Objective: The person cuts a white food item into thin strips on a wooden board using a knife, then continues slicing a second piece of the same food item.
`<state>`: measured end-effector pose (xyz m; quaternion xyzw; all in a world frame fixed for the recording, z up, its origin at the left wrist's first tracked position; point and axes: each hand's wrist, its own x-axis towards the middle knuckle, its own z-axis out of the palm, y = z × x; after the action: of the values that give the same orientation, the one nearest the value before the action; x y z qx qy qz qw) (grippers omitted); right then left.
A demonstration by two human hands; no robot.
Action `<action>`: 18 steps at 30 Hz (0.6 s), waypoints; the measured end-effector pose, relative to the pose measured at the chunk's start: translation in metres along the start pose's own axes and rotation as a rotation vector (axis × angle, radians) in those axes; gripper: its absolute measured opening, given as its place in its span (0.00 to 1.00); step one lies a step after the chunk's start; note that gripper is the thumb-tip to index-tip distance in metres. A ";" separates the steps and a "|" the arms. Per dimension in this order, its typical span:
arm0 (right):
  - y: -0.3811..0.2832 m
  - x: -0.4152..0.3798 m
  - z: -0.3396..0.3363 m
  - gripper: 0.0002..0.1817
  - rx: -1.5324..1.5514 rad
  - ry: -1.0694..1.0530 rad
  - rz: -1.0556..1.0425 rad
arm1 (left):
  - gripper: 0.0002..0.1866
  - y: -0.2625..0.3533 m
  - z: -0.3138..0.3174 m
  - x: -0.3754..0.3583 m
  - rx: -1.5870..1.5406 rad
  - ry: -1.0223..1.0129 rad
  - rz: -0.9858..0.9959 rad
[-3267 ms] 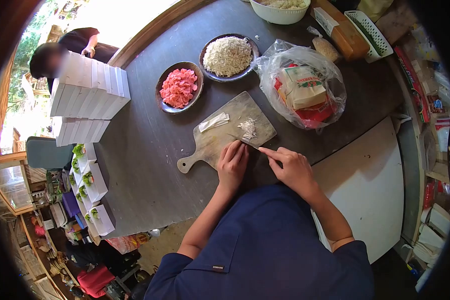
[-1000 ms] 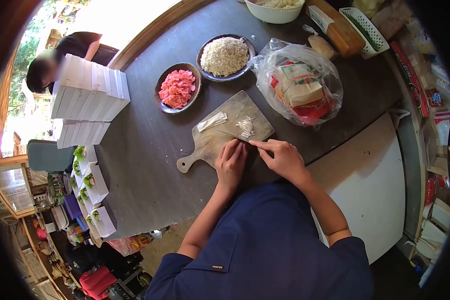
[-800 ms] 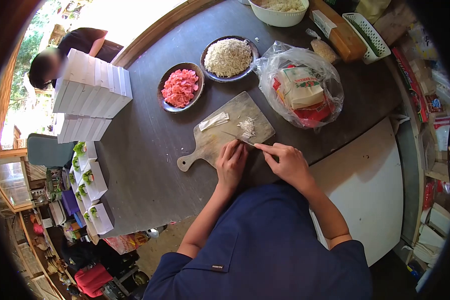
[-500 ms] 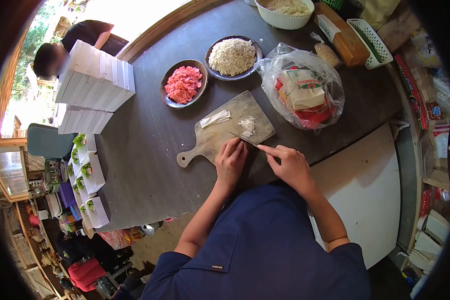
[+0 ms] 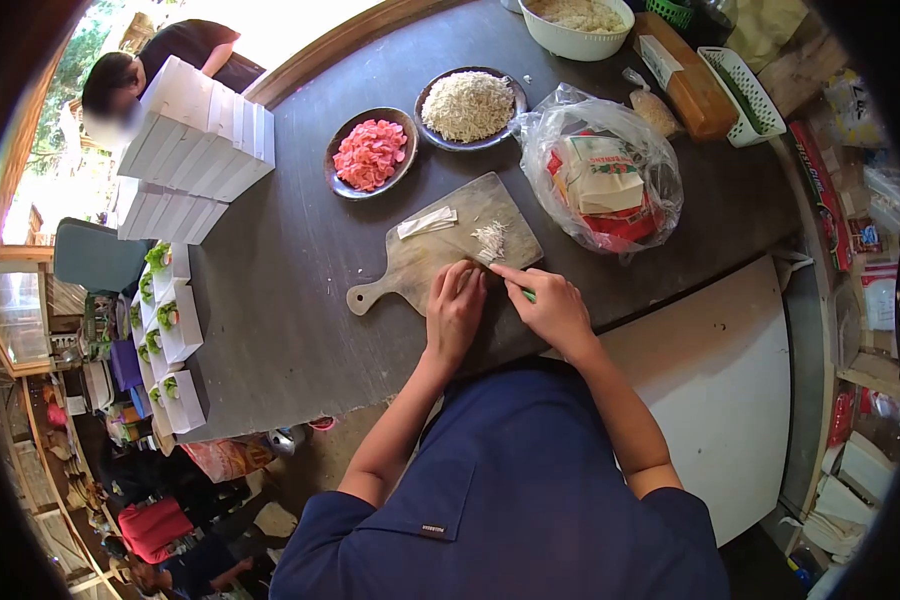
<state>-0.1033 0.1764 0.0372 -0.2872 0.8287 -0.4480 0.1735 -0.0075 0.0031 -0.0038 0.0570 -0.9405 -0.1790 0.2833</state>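
- While a green-handled knife point(image 5: 529, 295) is gripped in the closed right hand point(image 5: 554, 308), its blade is held low over the near edge of a wooden cutting board point(image 5: 410, 268).
- The left hand point(image 5: 454, 310) is placed at the same edge, beside the blade, with fingers bent and drawn together; whether anything is pinched beneath them cannot be told.
- Thin white shreds point(image 5: 490, 241) are gathered on the board just beyond the blade; flat pale strips point(image 5: 428, 222) are set to their left.
- Beyond the board, pink slices point(image 5: 370, 157) and pale shredded food point(image 5: 467, 106) are heaped in two neighbouring dark bowls.
- A clear plastic bag point(image 5: 662, 160) filled with packets is positioned to the board's right.
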 end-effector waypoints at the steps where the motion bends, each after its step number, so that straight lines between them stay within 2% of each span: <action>1: -0.001 -0.001 -0.001 0.21 -0.002 -0.004 -0.005 | 0.14 0.001 -0.001 -0.001 0.010 -0.015 -0.005; 8: -0.013 -0.022 -0.018 0.20 -0.055 0.000 0.060 | 0.16 0.003 -0.008 -0.004 -0.024 -0.072 -0.045; 15: -0.010 -0.042 -0.017 0.21 -0.097 0.009 0.100 | 0.12 -0.001 -0.009 0.000 -0.059 -0.047 -0.026; 18: 0.003 -0.043 -0.010 0.20 -0.113 0.097 -0.022 | 0.11 -0.003 -0.015 0.007 -0.136 -0.086 -0.070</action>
<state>-0.0760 0.2116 0.0407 -0.2834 0.8568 -0.4159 0.1118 -0.0050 -0.0062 0.0102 0.0627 -0.9348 -0.2548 0.2393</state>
